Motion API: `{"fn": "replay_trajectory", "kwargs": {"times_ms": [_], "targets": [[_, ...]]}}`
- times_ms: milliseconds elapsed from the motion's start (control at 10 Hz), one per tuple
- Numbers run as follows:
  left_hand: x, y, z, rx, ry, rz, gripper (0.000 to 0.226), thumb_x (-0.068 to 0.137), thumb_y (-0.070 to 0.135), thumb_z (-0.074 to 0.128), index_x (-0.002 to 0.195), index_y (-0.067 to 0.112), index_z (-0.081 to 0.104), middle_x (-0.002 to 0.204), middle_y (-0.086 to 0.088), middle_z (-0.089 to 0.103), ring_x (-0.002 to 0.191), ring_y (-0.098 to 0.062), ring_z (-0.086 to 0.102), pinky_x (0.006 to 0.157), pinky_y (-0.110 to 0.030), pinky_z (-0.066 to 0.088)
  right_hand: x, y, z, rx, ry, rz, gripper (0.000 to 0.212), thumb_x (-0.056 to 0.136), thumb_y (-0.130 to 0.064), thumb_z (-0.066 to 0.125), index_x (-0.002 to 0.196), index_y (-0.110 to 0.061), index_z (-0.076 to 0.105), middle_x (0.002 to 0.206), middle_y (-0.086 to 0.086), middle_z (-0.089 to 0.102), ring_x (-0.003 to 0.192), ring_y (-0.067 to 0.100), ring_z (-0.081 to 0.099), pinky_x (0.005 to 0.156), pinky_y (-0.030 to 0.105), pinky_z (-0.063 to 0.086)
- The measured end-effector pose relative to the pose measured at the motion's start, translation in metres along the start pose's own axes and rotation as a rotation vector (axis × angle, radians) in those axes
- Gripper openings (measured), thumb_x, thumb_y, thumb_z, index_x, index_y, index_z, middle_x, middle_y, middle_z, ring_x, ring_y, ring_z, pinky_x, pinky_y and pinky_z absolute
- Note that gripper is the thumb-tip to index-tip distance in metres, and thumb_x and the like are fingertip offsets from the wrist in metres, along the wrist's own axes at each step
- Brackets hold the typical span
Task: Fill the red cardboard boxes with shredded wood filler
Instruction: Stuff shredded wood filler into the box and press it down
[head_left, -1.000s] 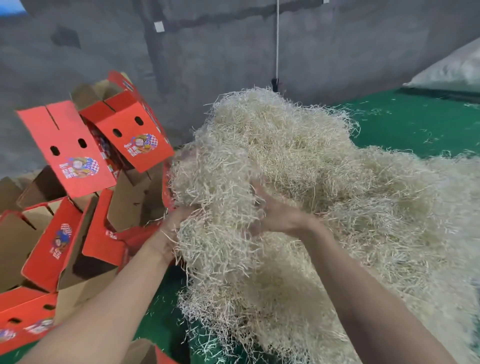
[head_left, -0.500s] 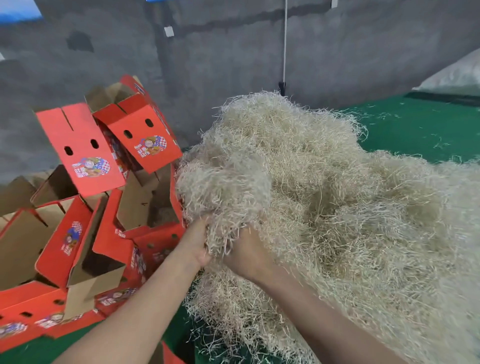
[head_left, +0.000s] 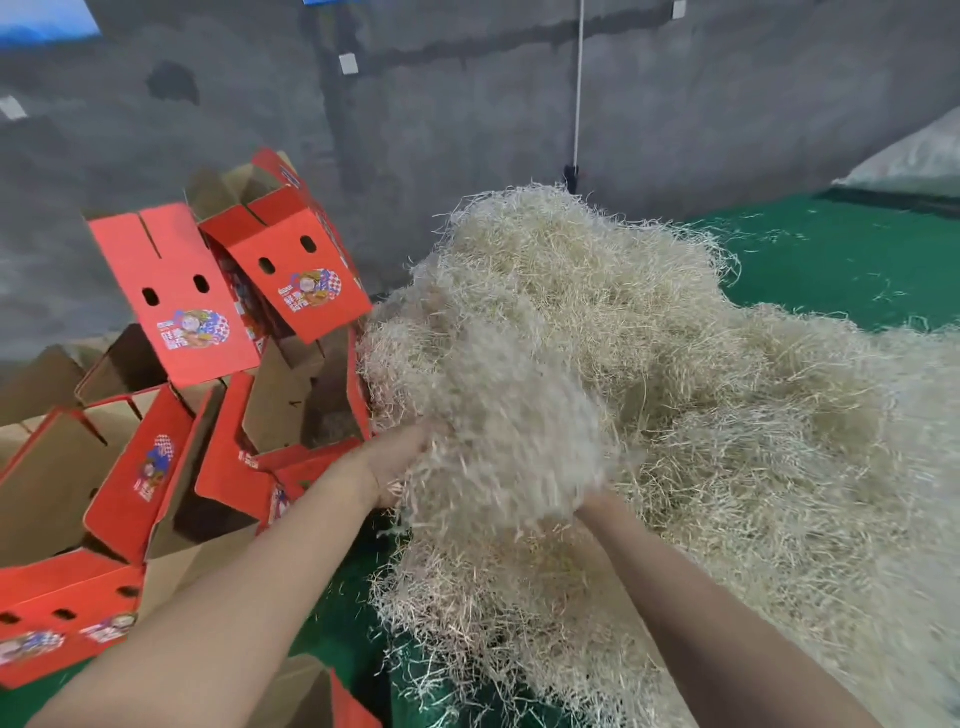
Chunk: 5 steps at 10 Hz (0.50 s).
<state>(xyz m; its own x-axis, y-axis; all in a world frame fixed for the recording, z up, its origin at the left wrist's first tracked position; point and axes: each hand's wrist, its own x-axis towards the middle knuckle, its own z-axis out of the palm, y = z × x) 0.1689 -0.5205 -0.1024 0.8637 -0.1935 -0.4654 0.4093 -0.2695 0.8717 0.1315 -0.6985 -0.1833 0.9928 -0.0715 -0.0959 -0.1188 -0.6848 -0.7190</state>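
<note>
A big heap of pale shredded wood filler (head_left: 701, 415) covers the middle and right of the view. Both my hands are at its left front edge, around a blurred clump of filler (head_left: 498, 452). My left hand (head_left: 400, 462) holds the clump's left side, its fingers mostly buried. My right hand (head_left: 592, 506) is almost wholly hidden under the clump; only the wrist shows. Red cardboard boxes (head_left: 291, 275) with brown insides lie tumbled in a pile at the left, several of them open.
A grey concrete wall (head_left: 467, 114) stands behind, with a white cord (head_left: 577, 88) hanging down it. Green floor covering (head_left: 831, 260) shows at the right and under my arms. Another red box corner (head_left: 332, 696) lies at the bottom edge. A pale sack (head_left: 914, 156) lies far right.
My hands have spread apart from their close grip and taken a larger clump of filler, which is blurred with motion. The view has shifted slightly right.
</note>
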Motion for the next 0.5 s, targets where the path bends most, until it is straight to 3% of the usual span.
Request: {"fn": "replay_trajectory", "kwargs": {"times_ms": [100, 200, 300, 400, 500], "targets": [[0.001, 0.006, -0.002, 0.356, -0.058, -0.020, 0.053, 0.095, 0.029, 0.044, 0.143, 0.013, 0.029, 0.151, -0.009, 0.025, 0.137, -0.025, 0.026, 0.108, -0.037, 0.023, -0.007, -0.004, -0.016, 0.023, 0.039, -0.008, 0.045, 0.091, 0.002, 0.044, 0.134, 0.008, 0.033, 0.123, 0.023, 0.051, 0.097, 0.020, 0.048, 0.081, 0.020, 0.042], [0.000, 0.015, -0.017, 0.459, -0.042, 0.021, 0.049, 0.095, 0.025, 0.044, 0.140, 0.008, 0.035, 0.149, -0.009, 0.029, 0.137, -0.025, 0.026, 0.109, -0.032, 0.021, 0.007, -0.003, -0.029, 0.056, 0.192, 0.062, 0.030, 0.092, 0.005, 0.040, 0.121, 0.011, 0.048, 0.118, 0.033, 0.051, 0.103, 0.036, 0.054, 0.093, 0.033, 0.042], [0.002, 0.019, -0.051, 0.390, 0.007, 0.052, 0.042, 0.092, 0.027, 0.048, 0.132, 0.017, 0.044, 0.139, -0.001, 0.043, 0.131, -0.022, 0.036, 0.109, -0.035, 0.025, 0.017, 0.027, -0.042, -0.182, 0.180, 0.227, 0.017, 0.093, -0.003, 0.044, 0.081, -0.005, 0.056, 0.078, 0.009, 0.061, 0.063, 0.016, 0.057, 0.069, 0.025, 0.054], [0.005, 0.021, -0.079, 0.204, 0.186, 0.086, 0.047, 0.092, 0.028, 0.050, 0.135, 0.012, 0.043, 0.143, -0.009, 0.041, 0.132, -0.027, 0.035, 0.110, -0.037, 0.026, 0.015, 0.047, -0.052, -0.357, 0.062, 0.316, 0.013, 0.091, -0.005, 0.048, 0.086, -0.001, 0.059, 0.081, 0.006, 0.062, 0.066, 0.015, 0.058, 0.064, 0.023, 0.053], [-0.005, 0.023, -0.084, 0.057, 0.278, 0.139, 0.056, 0.088, 0.033, 0.058, 0.138, 0.011, 0.041, 0.145, -0.012, 0.037, 0.134, -0.029, 0.034, 0.111, -0.043, 0.025, 0.021, 0.023, -0.066, -0.337, 0.026, 0.176, 0.033, 0.084, 0.003, 0.055, 0.115, -0.006, 0.058, 0.118, 0.006, 0.061, 0.076, 0.009, 0.058, 0.065, 0.016, 0.049]]}}
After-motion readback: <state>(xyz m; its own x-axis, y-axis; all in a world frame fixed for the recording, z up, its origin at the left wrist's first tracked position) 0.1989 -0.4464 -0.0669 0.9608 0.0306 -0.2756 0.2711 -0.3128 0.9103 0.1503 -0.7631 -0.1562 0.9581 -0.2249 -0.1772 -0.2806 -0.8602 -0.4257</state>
